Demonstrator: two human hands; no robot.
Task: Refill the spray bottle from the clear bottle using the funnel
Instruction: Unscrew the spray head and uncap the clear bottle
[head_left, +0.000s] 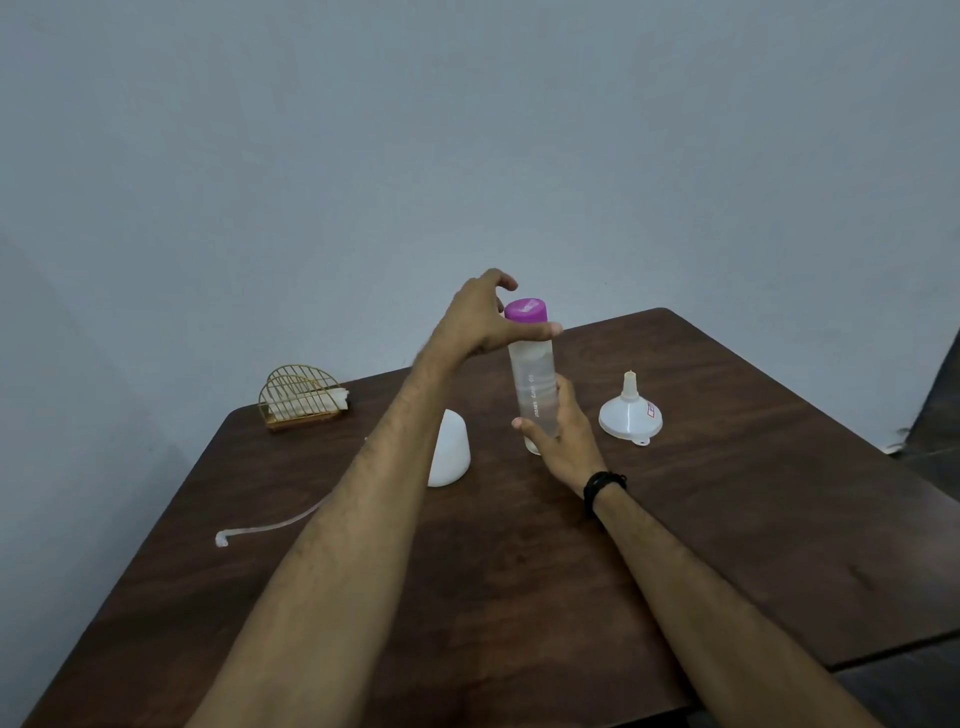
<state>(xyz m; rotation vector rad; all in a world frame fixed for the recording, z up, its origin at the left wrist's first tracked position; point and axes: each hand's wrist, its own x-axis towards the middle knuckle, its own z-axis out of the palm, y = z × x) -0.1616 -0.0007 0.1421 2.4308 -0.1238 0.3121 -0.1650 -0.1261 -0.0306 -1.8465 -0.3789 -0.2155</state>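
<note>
The clear bottle (534, 387) with a purple cap (525, 308) stands upright on the brown table (727, 545), partly filled with clear liquid. My right hand (558, 434) grips its lower part from the right. My left hand (480, 317) curls around the top, thumb across the front just under the cap, fingers behind it. The white spray bottle body (451, 452) stands to the left, half hidden behind my left forearm. A white funnel (630, 415) rests upside down, spout up, to the right of the clear bottle. A thin white dip tube (260, 527) lies at the left; its far end is hidden by my forearm.
A gold wire napkin holder (303, 397) with white napkins stands at the table's back left. The table's left edge runs close to the dip tube. A dark chair or object (935, 415) sits beyond the right edge. A plain grey wall is behind.
</note>
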